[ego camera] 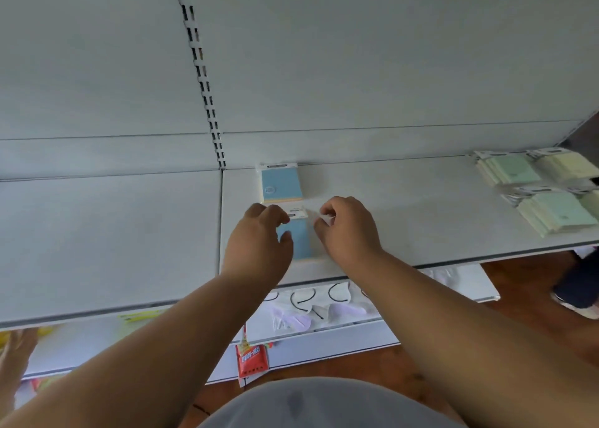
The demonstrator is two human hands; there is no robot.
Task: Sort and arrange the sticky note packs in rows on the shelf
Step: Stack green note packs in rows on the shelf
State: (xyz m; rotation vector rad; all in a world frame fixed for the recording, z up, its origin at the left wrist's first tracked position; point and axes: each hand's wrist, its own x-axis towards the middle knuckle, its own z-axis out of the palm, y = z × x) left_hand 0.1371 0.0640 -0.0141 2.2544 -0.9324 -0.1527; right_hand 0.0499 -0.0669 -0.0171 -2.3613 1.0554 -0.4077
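Observation:
A blue sticky note pack (281, 183) with a white header lies flat at the back of the white shelf (405, 207). Directly in front of it, forming a column, lies a second blue pack (300, 241). My left hand (259, 243) grips this second pack's left side, fingers curled over its top corner and thumb on its face. My right hand (346, 226) pinches the clear wrapper at the pack's upper right edge. The pack's lower left part is hidden behind my left hand.
Piles of pale green packs (509, 170) (557, 212) and pale yellow packs (565, 165) lie at the shelf's right end. A lower shelf (324, 340) holds hair bands and a red packet (252, 359). Another person's hand (16, 346) shows at the bottom left.

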